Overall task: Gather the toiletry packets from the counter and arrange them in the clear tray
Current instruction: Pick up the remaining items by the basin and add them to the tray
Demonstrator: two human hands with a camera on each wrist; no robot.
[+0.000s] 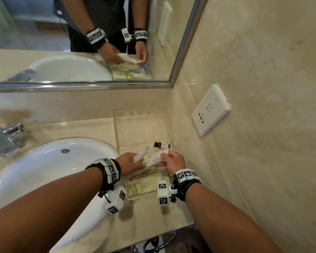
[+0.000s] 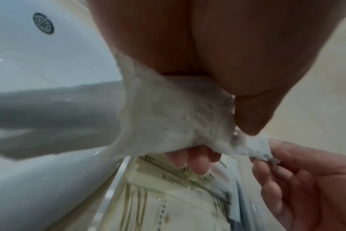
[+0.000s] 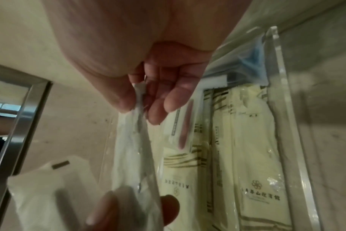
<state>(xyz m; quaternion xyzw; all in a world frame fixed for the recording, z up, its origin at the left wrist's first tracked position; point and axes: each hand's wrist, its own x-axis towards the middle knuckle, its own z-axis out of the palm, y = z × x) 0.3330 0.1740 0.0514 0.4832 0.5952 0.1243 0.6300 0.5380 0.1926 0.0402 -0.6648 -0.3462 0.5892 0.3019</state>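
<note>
Both hands hover over the clear tray [image 1: 117, 128] by the right wall. My left hand [image 1: 135, 161] grips two white toiletry packets: one sticks up toward the far side [image 1: 140, 155], the other [image 1: 155, 158] spans across to my right hand [image 1: 169, 159], which pinches its far end between thumb and fingers. The left wrist view shows that crinkled white packet [image 2: 168, 115] under my palm, its tip [image 2: 257, 148] in the right hand's pinch. Several cream packets [image 3: 253, 148] lie flat in the tray's near end, below the hands.
A small brown bottle [image 1: 161, 145] lies in the tray beyond the hands. The white sink basin [image 1: 44, 170] sits to the left with a chrome tap [image 1: 7, 137]. A wall socket [image 1: 211, 110] is on the right wall, and a mirror [image 1: 80, 39] hangs behind.
</note>
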